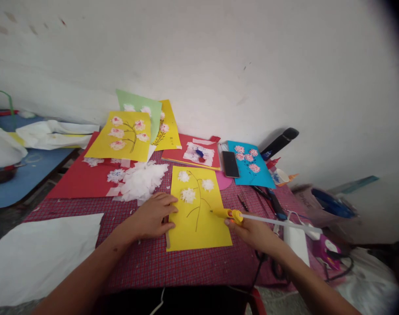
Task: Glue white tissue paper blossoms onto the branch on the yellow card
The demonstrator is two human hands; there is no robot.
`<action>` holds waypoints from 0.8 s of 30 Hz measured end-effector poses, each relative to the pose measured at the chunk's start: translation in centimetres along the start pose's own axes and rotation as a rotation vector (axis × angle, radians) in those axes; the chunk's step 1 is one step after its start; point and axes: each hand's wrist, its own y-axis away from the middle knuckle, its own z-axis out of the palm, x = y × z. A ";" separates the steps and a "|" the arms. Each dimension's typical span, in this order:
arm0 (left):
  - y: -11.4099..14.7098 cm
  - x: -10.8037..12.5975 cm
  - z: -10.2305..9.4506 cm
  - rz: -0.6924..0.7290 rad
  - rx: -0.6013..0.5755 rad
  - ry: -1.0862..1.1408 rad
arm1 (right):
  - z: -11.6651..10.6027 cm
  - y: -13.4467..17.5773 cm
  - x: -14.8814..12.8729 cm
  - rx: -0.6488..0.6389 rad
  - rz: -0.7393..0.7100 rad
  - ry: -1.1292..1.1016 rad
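Observation:
A sheet of yellow paper (215, 232) lies before me, with brown branches drawn on it and three white crumpled-paper flowers (188, 195) on its upper part. My left hand (155, 215) rests at the sheet's left edge, thumb and fingers apart, fingertips touching the paper. Gripped in my right hand (252, 232) is a yellow hot glue gun (224, 213), and a long translucent glue stick (281, 222) sticks out of its back. The gun's nozzle is over the sheet near the end of a right-hand branch; whether it touches cannot be seen.
Left of the sheet lies a heap of white tissue pieces (142, 181) on red paper (74, 181). Finished flower pictures (127, 133) lean behind. A phone (230, 164), a blue flower picture (252, 164), a white power strip (296, 243) and cables are at right.

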 end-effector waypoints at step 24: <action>0.1 0.0 0.1 -0.009 -0.003 0.010 | 0.1 -0.1 -0.1 -0.050 0.028 -0.073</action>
